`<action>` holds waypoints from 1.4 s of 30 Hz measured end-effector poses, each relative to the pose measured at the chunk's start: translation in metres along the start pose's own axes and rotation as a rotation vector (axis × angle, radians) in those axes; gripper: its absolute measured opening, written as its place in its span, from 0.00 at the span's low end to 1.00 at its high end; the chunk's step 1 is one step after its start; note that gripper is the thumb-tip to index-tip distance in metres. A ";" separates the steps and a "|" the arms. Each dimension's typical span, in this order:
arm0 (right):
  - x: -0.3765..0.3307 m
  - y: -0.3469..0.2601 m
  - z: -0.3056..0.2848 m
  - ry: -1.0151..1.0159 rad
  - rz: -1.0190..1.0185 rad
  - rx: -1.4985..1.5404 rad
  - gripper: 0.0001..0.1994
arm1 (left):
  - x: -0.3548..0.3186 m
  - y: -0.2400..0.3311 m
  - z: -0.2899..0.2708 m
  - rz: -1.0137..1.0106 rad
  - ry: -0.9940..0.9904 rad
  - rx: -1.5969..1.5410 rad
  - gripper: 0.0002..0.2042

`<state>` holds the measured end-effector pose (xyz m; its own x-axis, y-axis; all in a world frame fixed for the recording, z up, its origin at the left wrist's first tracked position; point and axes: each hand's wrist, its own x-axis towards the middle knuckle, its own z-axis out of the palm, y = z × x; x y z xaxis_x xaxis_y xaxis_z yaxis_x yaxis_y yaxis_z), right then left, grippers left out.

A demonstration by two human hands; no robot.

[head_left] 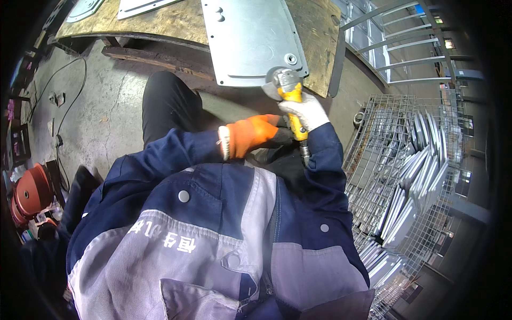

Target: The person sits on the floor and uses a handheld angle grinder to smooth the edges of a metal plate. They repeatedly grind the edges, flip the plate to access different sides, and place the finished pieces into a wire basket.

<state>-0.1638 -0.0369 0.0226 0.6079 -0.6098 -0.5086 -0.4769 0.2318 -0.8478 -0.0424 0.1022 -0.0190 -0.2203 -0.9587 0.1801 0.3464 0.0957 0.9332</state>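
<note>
1. Head view: the right hand [312,113], in a white glove, was wrapped around the body of a yellow power tool [295,127].
2. The tool stood head up in the picture, its round disc [274,84] at the upper end and a metal coupling [305,153] at the lower, beside the right sleeve.
3. Left hand [250,136] wore an orange glove with dark fingers; these reached across to the tool's handle. Could not tell whether they gripped it or only lay against it.
4. Disc overlapped the near right corner of a pale grey metal panel [250,45] in this view; contact could not be made out.
5. Panel lay on a worn wooden table [176,24], reaching its near edge. Small holes ran along its border; a ring-shaped fitting [290,58] sat near that same corner.
6. To the right: a wire basket [365,128] with thin metal plates [413,194] stacked at a slant.
7. To the left: a dark cable [85,74] looped over the concrete floor [114,80], and reddish round objects [34,189] beyond.
</note>
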 end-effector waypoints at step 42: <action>-0.011 0.041 -0.036 0.194 -0.022 0.110 0.15 | -0.003 -0.040 -0.009 0.268 -0.190 0.694 0.18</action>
<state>-0.2122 -0.0479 -0.0009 0.4785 -0.7476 -0.4605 -0.3865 0.2916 -0.8750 -0.0470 0.0986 -0.0594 -0.3847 -0.8224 0.4191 -0.2281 0.5247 0.8202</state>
